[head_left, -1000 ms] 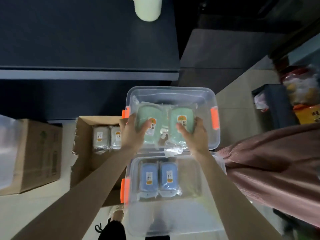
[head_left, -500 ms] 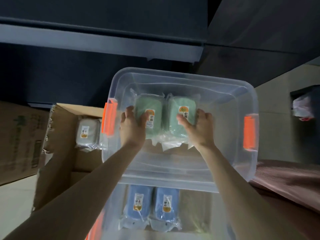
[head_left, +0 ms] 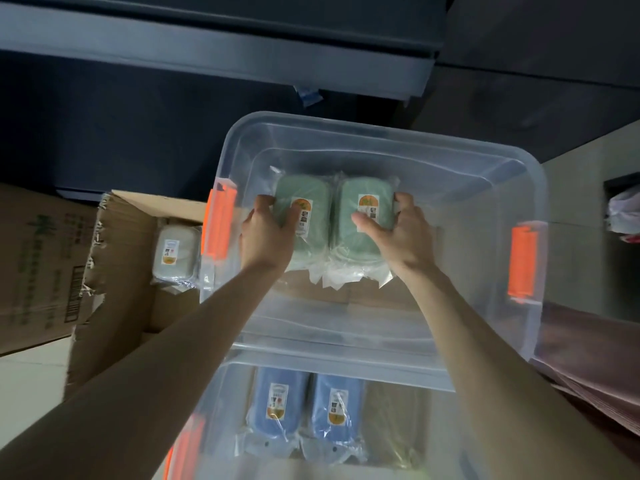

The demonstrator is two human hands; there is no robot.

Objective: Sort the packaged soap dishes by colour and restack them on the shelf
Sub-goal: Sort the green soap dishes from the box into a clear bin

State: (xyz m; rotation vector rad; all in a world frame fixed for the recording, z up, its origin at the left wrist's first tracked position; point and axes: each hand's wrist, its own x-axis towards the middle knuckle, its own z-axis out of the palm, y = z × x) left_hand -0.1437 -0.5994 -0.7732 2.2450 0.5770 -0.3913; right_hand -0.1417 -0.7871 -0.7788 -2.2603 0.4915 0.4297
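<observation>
Two hands on the green soap dishes in the clear bin

Two cardboard boxes sit at the far left: a closed cardboard box (head_left: 38,258) with green print, and just beside it an open box (head_left: 114,271) with torn flaps. Inside the open box lies a pale grey soap dish (head_left: 176,252) in plastic wrap, label up.

Next comes the upper clear bin (head_left: 381,147), see-through plastic with an orange latch (head_left: 219,225) on its left end and another orange clip (head_left: 523,261) on its right end. The left hand (head_left: 266,237) is inside this bin, fingers curled round the outer left edge of the left green soap dish (head_left: 304,216), thumb pressed on its top near the label. Touching that pack on its right is the right green soap dish (head_left: 367,220), and the right hand (head_left: 405,233) clasps its outer right edge, thumb lying across the top. Both green packs are wrapped in clear film and lie side by side, the loose ends of the film trailing toward the person.

Below, nearer the person, a lower clear bin (head_left: 446,459) holds two blue soap dishes (head_left: 308,407) side by side, also wrapped and labelled.

Above everything runs a dark shelf (head_left: 221,53) edge, and pinkish fabric (head_left: 588,358) shows at the right.
</observation>
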